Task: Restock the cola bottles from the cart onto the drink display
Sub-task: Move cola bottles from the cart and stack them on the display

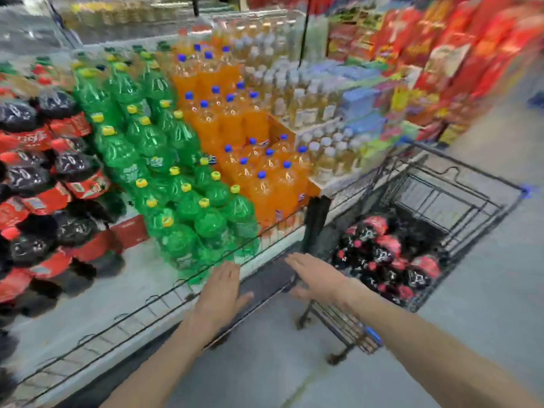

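Both arms outstretched, left hand (pixel 221 285), right hand (pixel 316 277), fingers straight

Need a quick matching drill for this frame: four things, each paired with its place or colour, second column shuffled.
Things:
1. cola bottles in the cart
2. green bottles
3. orange bottles
4. left hand

Descriptions:
A. blue caps, stacked right of the green ones
B. open, fingers straight, near the display's wire rail
C. lying in the wire basket at right
D. yellow caps, stacked between the cola and orange stacks

Pairs: 1-C, 2-D, 3-A, 4-B
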### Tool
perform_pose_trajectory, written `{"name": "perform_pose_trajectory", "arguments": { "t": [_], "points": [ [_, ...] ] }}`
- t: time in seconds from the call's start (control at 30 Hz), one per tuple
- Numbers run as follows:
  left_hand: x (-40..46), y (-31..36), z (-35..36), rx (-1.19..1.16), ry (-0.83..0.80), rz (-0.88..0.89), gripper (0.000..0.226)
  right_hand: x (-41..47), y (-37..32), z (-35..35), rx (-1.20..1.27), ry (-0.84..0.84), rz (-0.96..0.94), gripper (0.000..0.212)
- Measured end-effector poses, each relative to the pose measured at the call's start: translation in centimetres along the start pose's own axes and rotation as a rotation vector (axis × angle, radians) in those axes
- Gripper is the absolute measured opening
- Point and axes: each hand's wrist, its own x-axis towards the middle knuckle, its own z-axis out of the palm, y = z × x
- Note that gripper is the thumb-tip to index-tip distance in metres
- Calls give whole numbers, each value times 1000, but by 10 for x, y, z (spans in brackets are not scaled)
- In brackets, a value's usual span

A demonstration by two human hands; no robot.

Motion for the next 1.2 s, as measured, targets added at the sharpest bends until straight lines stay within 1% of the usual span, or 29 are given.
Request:
{"name": "perform_pose_trajectory", "arguments": {
  "t": [0.03,0.1,0.17,0.27,0.37,0.47,0.53,0.6,0.67,0.77,0.83,0.93,1.03,1.07,1.13,1.2],
  "points": [
    [13,27,2,3,18,37,80,-24,22,-6,-2,22,40,95],
    [39,82,6,8,-24,87,85,-70,65,-20,0,47,125,96],
    [64,137,17,-26,-31,126,87,-114,111,-28,-41,37,165,95],
    [95,220,35,-99,-58,139,89,-175,183,-37,-55,42,248,96],
    [116,291,51,-95,-71,144,92,-220,247,-42,-109,63,297,99],
    [134,340,63,-131,-135,97,86,-245,296,-47,-119,-5,315,102],
    [146,359,72,-119,-137,66,86,-251,325,-53,-132,-16,320,99],
    [162,375,77,-90,-181,31,87,-246,354,-63,-138,-33,330,96],
    [181,383,79,-116,-210,-8,87,-238,380,-69,-133,-54,344,95],
    [218,386,98,-240,-202,-94,89,-223,413,-68,-149,-69,346,96],
    [239,391,109,-309,-256,-169,93,-214,434,-69,-170,-125,358,98],
    [259,405,120,-408,-328,-276,93,-196,468,-70,-217,-147,318,100],
    [283,411,141,-566,-326,-420,103,-166,503,-72,-234,-239,278,103],
    [290,412,149,-606,-325,-466,101,-154,514,-71,-248,-256,262,104],
    [309,414,158,-708,-346,-557,88,-123,536,-70,-261,-300,230,105],
    [326,417,164,-783,-357,-648,85,-88,559,-65,-267,-334,185,104]
  ]
}}
